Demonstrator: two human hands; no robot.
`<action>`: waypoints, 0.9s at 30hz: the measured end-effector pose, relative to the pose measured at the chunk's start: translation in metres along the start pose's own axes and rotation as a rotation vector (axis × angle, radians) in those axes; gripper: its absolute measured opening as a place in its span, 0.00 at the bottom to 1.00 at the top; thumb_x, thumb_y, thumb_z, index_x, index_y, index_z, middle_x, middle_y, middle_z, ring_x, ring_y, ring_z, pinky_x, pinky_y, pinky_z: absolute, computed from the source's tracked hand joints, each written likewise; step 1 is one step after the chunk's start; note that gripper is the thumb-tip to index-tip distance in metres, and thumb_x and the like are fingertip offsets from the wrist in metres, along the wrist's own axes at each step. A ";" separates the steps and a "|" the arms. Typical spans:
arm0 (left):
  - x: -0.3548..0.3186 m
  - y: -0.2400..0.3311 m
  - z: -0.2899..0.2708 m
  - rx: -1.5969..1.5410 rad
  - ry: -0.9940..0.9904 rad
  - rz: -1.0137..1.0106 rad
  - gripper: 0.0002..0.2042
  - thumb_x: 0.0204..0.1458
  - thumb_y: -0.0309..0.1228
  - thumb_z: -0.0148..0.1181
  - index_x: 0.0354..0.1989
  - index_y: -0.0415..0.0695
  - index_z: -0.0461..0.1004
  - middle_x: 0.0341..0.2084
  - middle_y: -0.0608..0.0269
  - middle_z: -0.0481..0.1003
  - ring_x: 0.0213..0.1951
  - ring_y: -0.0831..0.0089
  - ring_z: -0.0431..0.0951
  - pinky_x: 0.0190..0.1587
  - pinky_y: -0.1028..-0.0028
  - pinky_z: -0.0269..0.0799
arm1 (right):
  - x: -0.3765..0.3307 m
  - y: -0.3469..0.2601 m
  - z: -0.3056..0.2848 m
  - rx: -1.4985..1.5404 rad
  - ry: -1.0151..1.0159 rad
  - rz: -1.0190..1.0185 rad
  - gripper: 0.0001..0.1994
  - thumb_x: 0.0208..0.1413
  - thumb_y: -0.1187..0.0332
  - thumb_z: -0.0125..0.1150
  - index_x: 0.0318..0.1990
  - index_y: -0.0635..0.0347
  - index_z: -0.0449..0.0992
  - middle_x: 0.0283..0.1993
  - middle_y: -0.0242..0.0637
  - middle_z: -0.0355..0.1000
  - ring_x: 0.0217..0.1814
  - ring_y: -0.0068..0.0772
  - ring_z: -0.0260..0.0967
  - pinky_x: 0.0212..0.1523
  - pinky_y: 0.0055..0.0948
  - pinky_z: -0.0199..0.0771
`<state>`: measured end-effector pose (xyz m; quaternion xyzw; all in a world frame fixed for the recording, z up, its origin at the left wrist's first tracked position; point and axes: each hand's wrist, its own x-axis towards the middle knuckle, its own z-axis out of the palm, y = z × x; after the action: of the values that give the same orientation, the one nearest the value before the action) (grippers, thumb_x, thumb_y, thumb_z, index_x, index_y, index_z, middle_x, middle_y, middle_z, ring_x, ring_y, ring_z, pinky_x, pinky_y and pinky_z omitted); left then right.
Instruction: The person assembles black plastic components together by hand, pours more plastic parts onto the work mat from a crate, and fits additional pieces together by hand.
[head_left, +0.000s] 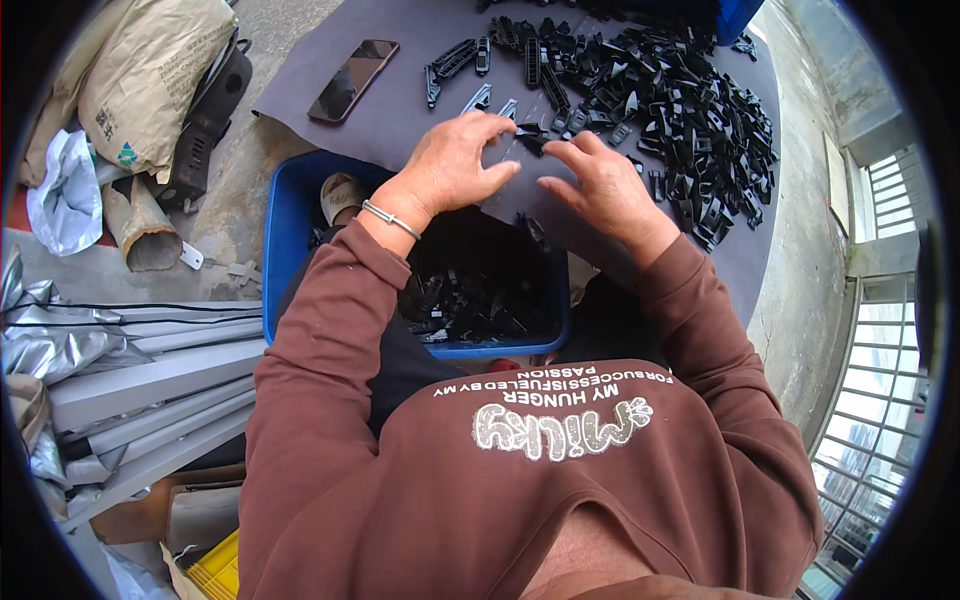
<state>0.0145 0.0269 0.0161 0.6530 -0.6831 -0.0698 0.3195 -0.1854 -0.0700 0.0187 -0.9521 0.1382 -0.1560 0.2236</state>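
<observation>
My left hand [455, 165] is over the near edge of the grey-covered table, thumb and fingers apart. Facing it, my right hand [605, 185] also has its thumb and index finger spread. Between the fingertips is a small black plastic part [531, 139]; whether a finger touches it I cannot tell. Just beyond the left hand are silvery-looking plastic clips [479, 98]. A blurred dark piece [533, 232] shows above the blue bin [268, 240] below my hands, which contains many black parts [470, 305].
A large heap of black plastic parts [690, 130] covers the table's right side. A phone [354, 82] lies at the far left of the grey cover [425, 40]. Paper sacks [150, 80] and grey metal-looking bars [160, 375] are on my left. Another blue container [738, 20] stands far right.
</observation>
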 end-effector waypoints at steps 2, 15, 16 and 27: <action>0.004 -0.005 0.000 0.162 0.150 0.003 0.17 0.47 0.26 0.67 0.47 0.43 0.74 0.35 0.59 0.77 0.36 0.72 0.80 0.39 0.72 0.76 | 0.010 0.003 0.010 -0.227 0.342 -0.097 0.11 0.51 0.67 0.63 0.41 0.59 0.76 0.34 0.42 0.69 0.34 0.48 0.71 0.36 0.42 0.73; 0.000 -0.021 -0.005 -0.591 -0.184 -0.231 0.10 0.51 0.27 0.64 0.43 0.42 0.77 0.31 0.63 0.76 0.31 0.73 0.76 0.37 0.75 0.72 | -0.010 0.003 -0.018 -0.398 -0.092 0.129 0.07 0.52 0.70 0.57 0.38 0.61 0.74 0.37 0.47 0.68 0.39 0.51 0.72 0.39 0.43 0.74; -0.003 -0.021 0.000 -0.391 -0.197 -0.109 0.10 0.51 0.27 0.64 0.41 0.41 0.77 0.31 0.63 0.76 0.31 0.73 0.75 0.37 0.75 0.72 | -0.010 0.002 -0.016 -0.328 -0.070 0.123 0.08 0.52 0.70 0.58 0.39 0.61 0.74 0.37 0.47 0.68 0.38 0.51 0.72 0.39 0.42 0.74; -0.007 -0.013 0.017 -0.032 -0.037 0.087 0.08 0.47 0.27 0.66 0.35 0.40 0.78 0.32 0.59 0.76 0.35 0.61 0.77 0.40 0.68 0.73 | -0.008 0.021 -0.002 0.001 0.160 0.045 0.10 0.52 0.70 0.62 0.40 0.65 0.75 0.38 0.46 0.69 0.39 0.50 0.71 0.38 0.39 0.72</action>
<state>0.0161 0.0259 -0.0067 0.6160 -0.7154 -0.0788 0.3202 -0.1976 -0.0860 0.0085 -0.9332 0.1769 -0.2267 0.2157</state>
